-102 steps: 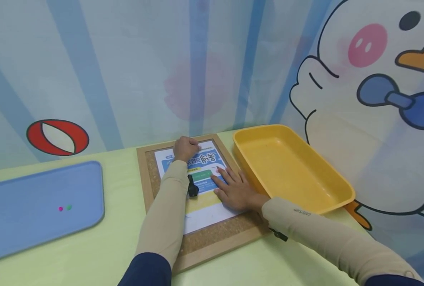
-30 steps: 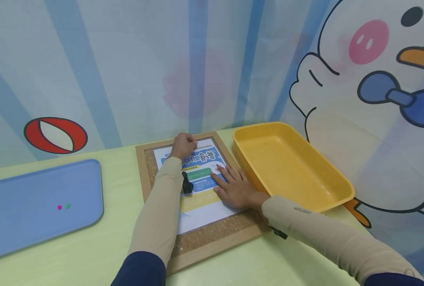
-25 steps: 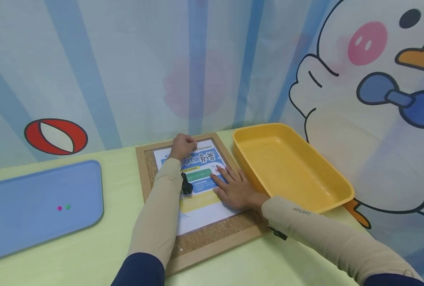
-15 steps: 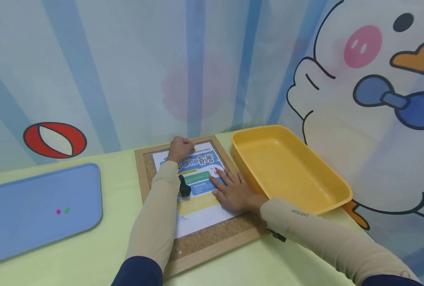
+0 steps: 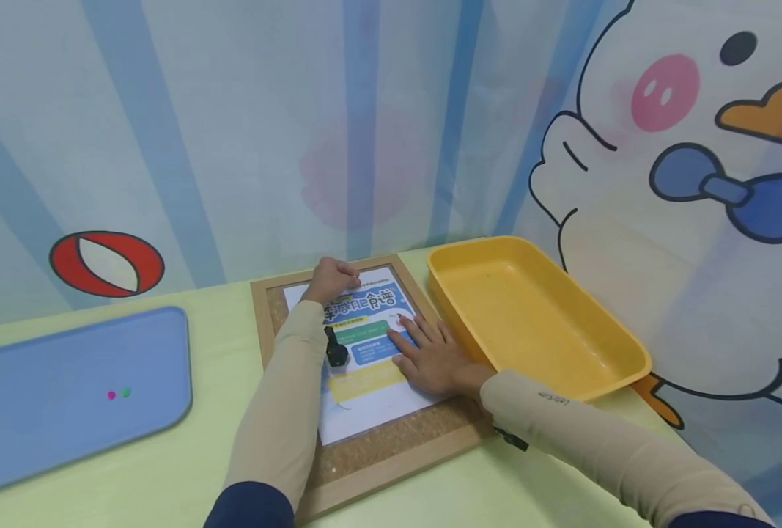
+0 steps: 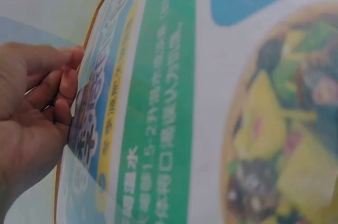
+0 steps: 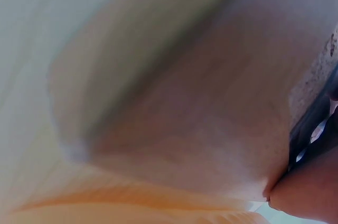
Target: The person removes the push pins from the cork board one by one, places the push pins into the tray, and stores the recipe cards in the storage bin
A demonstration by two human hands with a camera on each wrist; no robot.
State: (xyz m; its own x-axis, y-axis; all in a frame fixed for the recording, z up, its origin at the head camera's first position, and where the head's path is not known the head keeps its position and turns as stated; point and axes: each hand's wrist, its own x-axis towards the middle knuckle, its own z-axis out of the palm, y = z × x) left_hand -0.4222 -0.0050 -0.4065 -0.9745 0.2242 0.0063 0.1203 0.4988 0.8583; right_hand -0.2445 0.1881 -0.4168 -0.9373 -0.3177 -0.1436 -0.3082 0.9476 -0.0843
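Note:
A printed poster [image 5: 364, 411] lies on a wood-framed cork board [image 5: 391, 447]. My left hand [image 5: 331, 280] is at the poster's top edge, its fingers curled and the thumb and fingertips together on what looks like a tiny pushpin, mostly hidden by them. In the left wrist view, that hand [image 6: 37, 92] shows in front of the poster's title. Fingers spread, my right hand [image 5: 435, 359] rests flat on the poster's right side. The right wrist view is mostly filled by blurred skin and sleeve.
A yellow tub [image 5: 536, 315] stands against the board's right side. Left of the board is a blue tray [image 5: 67, 396] with a pink pin [image 5: 111, 395] and a green pin [image 5: 126, 392]. A printed curtain [image 5: 265, 147] hangs behind the table.
My left hand has shifted slightly left along the poster's top edge, uncovering more of the title. The right hand has stayed flat in place; the camera view has tilted slightly.

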